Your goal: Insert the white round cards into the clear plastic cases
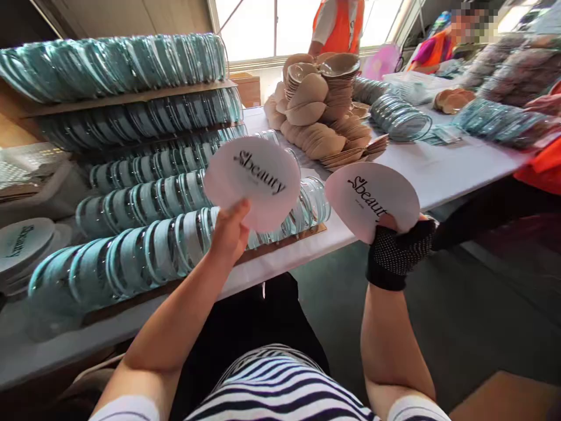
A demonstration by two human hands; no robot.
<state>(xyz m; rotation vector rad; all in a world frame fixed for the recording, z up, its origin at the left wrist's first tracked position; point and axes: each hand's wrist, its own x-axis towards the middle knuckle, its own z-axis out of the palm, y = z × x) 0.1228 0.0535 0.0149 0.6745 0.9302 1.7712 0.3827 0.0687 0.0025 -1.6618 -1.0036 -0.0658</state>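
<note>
My left hand (228, 231) is bare and grips the lower edge of a white rounded card (258, 169), thumb across its front. Black lettering reading "beauty" runs over the card. My right hand (398, 248), in a black dotted glove with bare fingertips showing, pinches a second white rounded card (359, 199) with the same print, its last letters partly covered by a finger. Both cards are held up above the table's edge, apart from each other. Behind the left card lie rows of round transparent packages (144, 251) with pale blue-white contents.
Beige moulded cups (307, 99) are piled on the white table (464, 169). More packages (401, 117) lie farther right. Shelved rows (131, 67) rise at the left, above printed discs (26, 242). A person in an orange vest (339, 23) stands behind; others are at the right.
</note>
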